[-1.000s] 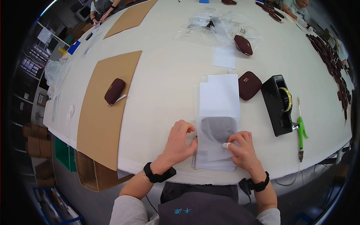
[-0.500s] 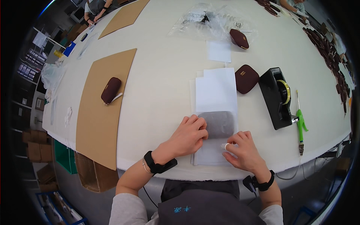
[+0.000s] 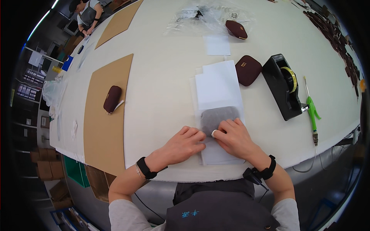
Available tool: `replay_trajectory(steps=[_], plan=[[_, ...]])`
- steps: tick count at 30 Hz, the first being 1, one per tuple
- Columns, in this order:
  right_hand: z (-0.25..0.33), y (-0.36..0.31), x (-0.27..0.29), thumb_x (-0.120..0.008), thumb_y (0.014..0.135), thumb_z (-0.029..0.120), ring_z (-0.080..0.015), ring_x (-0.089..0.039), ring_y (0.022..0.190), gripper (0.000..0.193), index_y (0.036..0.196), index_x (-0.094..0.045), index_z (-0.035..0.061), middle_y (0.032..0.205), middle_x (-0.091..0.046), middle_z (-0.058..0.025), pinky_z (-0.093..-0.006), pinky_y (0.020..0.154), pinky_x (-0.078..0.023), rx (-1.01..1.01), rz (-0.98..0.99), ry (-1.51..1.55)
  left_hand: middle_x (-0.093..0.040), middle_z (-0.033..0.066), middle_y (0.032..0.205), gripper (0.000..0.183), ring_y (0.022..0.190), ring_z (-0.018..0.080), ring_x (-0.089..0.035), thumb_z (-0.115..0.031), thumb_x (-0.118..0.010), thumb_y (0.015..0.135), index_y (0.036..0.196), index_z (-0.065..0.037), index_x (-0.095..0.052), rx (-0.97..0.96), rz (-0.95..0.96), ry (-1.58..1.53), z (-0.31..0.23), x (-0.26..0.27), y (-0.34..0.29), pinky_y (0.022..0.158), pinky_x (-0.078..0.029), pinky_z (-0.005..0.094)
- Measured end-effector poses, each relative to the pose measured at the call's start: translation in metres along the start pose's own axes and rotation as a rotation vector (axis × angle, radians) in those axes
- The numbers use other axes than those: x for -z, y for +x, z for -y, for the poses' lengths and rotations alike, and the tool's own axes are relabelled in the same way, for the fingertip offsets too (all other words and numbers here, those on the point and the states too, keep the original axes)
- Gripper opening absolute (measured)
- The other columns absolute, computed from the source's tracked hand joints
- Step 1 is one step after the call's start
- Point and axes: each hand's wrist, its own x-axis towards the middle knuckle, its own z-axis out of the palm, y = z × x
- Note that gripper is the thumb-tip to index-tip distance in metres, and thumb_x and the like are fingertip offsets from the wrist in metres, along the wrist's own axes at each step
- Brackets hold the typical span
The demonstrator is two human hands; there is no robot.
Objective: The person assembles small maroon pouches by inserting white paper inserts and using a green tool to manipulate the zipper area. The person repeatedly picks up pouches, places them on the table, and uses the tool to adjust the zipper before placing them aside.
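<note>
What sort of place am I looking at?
Most likely a workshop or factory floor: the broad white worktable bears a long heap of maroon pieces and a black tape dispenser, and an aproned co-worker is at its far left edge.

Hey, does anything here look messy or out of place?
Slightly: the clear plastic packaging at the top of the view lies crumpled, and the stacked white sheets sit unevenly, their edges staggered. Nothing looks spilled.

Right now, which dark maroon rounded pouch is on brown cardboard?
The leftmost dark maroon pouch, on the nearer brown cardboard sheet; a second pouch lies by the black plastic tape dispenser, a third pouch by crinkled clear plastic.
</note>
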Motion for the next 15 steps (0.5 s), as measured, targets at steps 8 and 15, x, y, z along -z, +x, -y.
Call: replay_trajectory(steps=[8, 15], plan=[[0.002, 0.002, -0.004, -0.069, 0.071, 0.011, -0.019, -0.05, 0.075, 0.021, 0.087, -0.057, 0.0119, 0.079, -0.048, -0.0017, -0.0326, 0.068, -0.034, -0.029, -0.03, -0.023, -0.053, 0.0016, 0.086, 0.01, 0.09, 0.0191, -0.052, -0.01, -0.061, 0.077, 0.087, -0.007, -0.061, -0.08, -0.163, -0.133, 0.0, -0.002, 0.02, 0.082, -0.041, 0.0319], [-0.003, -0.003, 0.005, -0.066, 0.069, 0.001, -0.0227, -0.052, 0.084, 0.038, 0.105, -0.057, 0.0074, 0.091, -0.054, -0.0062, -0.0347, 0.074, -0.038, -0.008, 0.052, 0.068, -0.053, 0.0031, 0.08, 0.015, 0.073, 0.0213, -0.054, -0.009, -0.071, 0.073, 0.08, -0.008, -0.058, 0.117, -0.258, -0.088, -0.005, -0.022, 0.025, 0.066, -0.044, 0.0337]])
